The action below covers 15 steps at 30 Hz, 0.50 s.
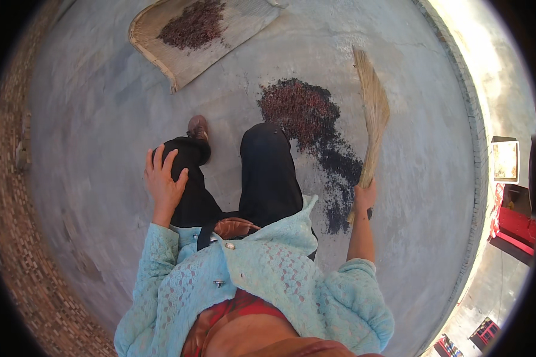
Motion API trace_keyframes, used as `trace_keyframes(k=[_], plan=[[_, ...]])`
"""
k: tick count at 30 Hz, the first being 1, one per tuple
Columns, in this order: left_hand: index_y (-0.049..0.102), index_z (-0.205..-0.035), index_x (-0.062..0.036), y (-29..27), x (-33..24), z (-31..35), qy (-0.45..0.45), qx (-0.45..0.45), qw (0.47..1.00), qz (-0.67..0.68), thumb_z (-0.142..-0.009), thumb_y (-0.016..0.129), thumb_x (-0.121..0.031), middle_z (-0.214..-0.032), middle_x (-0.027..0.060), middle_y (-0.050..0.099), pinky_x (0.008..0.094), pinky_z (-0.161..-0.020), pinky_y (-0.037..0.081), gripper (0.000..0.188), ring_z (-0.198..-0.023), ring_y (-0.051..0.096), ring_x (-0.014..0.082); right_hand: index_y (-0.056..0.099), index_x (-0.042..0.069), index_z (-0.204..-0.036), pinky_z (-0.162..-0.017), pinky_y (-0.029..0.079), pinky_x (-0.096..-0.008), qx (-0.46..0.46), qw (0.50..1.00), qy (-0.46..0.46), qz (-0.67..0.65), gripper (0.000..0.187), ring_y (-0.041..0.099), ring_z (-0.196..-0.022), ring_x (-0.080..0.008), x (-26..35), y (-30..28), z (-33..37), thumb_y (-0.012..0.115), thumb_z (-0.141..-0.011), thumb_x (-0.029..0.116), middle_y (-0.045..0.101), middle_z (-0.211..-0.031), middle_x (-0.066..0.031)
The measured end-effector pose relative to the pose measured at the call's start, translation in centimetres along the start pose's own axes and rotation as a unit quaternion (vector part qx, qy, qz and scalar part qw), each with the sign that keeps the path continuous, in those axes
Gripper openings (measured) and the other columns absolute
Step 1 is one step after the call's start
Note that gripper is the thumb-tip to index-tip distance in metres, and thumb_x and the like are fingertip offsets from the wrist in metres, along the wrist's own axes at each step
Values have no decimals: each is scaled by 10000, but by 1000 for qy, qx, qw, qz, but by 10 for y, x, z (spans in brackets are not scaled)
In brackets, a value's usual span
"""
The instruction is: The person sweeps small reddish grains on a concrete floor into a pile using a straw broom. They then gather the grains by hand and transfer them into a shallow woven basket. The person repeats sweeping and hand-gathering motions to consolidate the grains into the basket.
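Observation:
My right hand [365, 194] is closed round the handle end of a straw hand broom [375, 113], whose bristles point away from me. Left of the broom, a pile of dark red and black grains or dried bits [301, 110] lies on the grey floor. A darker trail of the same kind [339, 163] runs from it back toward my right wrist. My left hand [165, 178] rests on my left thigh with its fingers spread, holding nothing. What exactly the dark bits are, I cannot tell.
A tan woven mat or winnowing tray [232, 47] with another dark red heap [193, 25] lies at the far left. A brick wall [6, 208] borders the floor on the left. Beyond a raised edge on the right stand a red item [515, 229] and a framed panel [505, 160].

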<state>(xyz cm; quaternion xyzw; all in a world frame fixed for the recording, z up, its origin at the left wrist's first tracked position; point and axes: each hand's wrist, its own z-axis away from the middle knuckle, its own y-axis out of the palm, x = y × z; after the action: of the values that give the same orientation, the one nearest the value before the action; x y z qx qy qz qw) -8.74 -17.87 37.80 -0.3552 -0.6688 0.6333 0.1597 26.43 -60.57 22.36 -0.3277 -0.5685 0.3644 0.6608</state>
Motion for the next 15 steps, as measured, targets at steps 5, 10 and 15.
trace_keyframes(k=[5,10,15], plan=[[620,-1215,-168,-2,-8,-12,-17,18,1000,4,-757,737,-233,-1421,68,461,507,-1046,325,477,-1371,331,353,586,14,-1126,-554,497,-274,201,893,111,-387,450,605,-620,-150,-29,22,-1,607,-678,52,623,-809,-71],[628,-1203,-173,-4,-18,-21,-17,29,999,-11,-759,734,-240,-1413,69,467,510,-1036,336,461,-1362,346,355,574,14,-1150,-569,515,-283,244,872,116,-409,466,618,-634,-167,-16,-4,11,575,-684,32,626,-829,-83],[636,-1187,-170,-6,-30,-25,0,31,999,-19,-755,738,-244,-1398,73,481,507,-1026,345,450,-1351,360,348,557,19,-1226,-600,527,-287,254,878,111,-391,558,618,-648,-168,-6,-24,28,574,-669,16,621,-842,-83]])
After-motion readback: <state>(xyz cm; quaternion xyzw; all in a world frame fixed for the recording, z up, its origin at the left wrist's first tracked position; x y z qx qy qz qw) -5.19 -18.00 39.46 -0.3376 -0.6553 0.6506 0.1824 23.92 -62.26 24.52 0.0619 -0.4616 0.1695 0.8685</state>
